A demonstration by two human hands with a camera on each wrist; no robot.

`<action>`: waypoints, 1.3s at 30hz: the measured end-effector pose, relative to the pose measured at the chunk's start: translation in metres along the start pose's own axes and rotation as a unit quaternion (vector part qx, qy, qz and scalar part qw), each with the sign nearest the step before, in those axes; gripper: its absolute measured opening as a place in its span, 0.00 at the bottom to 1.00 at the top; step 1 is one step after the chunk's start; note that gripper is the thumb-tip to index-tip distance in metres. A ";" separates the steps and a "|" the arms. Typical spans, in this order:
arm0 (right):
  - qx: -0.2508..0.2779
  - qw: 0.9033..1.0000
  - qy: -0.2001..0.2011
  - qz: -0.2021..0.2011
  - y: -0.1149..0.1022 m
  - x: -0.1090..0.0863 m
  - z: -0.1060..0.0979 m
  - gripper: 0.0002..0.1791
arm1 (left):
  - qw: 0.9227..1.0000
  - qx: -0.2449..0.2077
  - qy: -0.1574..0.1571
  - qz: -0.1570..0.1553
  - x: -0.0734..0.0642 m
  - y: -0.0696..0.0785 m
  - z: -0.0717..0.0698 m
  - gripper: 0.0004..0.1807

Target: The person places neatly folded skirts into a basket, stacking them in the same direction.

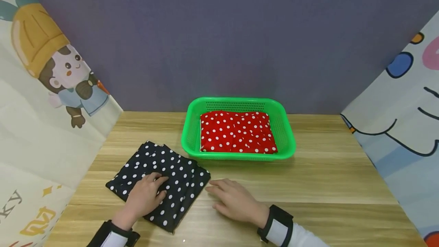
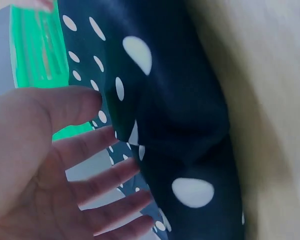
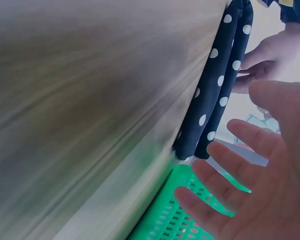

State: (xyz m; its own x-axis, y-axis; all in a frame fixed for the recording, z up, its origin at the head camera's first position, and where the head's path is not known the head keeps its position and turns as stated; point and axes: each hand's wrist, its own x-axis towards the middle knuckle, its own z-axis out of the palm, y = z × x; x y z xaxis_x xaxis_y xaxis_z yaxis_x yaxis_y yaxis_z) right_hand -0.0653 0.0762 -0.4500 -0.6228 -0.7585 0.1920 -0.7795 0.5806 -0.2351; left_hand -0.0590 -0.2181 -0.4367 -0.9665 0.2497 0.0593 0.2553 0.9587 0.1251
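Observation:
A folded black cloth with white dots (image 1: 178, 170) lies at an angle on the left part of the table, its layers slightly offset. My left hand (image 1: 144, 196) rests on top of it, fingers loosely spread; in the left wrist view the fingertips meet the black fabric (image 2: 185, 125). Just off the cloth's right corner is my right hand (image 1: 236, 203), low over the table with relaxed fingers and nothing held. From the right wrist, the cloth's folded edge (image 3: 210, 95) shows as thick stacked layers beyond the fingers.
Behind the cloth stands a green perforated basket (image 1: 236, 156), holding a folded red cloth with white dots (image 1: 236, 132). A dark grey panel (image 1: 233, 41) closes off the back of the wooden table (image 1: 319, 186). Printed sheets (image 1: 41, 136) flank both sides.

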 end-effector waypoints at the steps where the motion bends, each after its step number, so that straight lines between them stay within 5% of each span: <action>1: 0.000 1.000 -0.002 -0.004 -0.001 0.002 0.000 0.26 | 1.000 -0.008 -0.005 -0.003 -0.001 0.004 0.001 0.19; 10: 0.000 0.999 -0.043 -0.014 -0.008 0.014 -0.002 0.27 | 0.999 -0.020 -0.032 -0.004 -0.004 0.033 0.005 0.21; 22: -0.017 0.998 -0.060 -0.002 -0.003 0.007 0.001 0.21 | 0.995 -0.066 -0.071 0.020 -0.008 0.056 0.001 0.20; 30: -0.017 0.997 -0.068 0.017 0.006 -0.004 0.005 0.17 | 0.997 -0.068 -0.042 0.006 -0.005 0.054 -0.004 0.19; 39: 0.007 0.997 -0.063 0.053 0.018 -0.020 0.000 0.13 | 0.999 -0.039 0.025 0.028 0.002 0.028 -0.002 0.19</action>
State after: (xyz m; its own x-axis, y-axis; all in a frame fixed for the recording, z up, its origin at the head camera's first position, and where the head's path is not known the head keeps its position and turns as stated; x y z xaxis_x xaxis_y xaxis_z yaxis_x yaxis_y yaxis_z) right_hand -0.0669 0.1015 -0.4575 -0.6878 -0.7246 0.0441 -0.7079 0.6560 -0.2617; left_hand -0.0539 -0.1910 -0.4310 -0.9484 0.2945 0.1175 0.3130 0.9290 0.1977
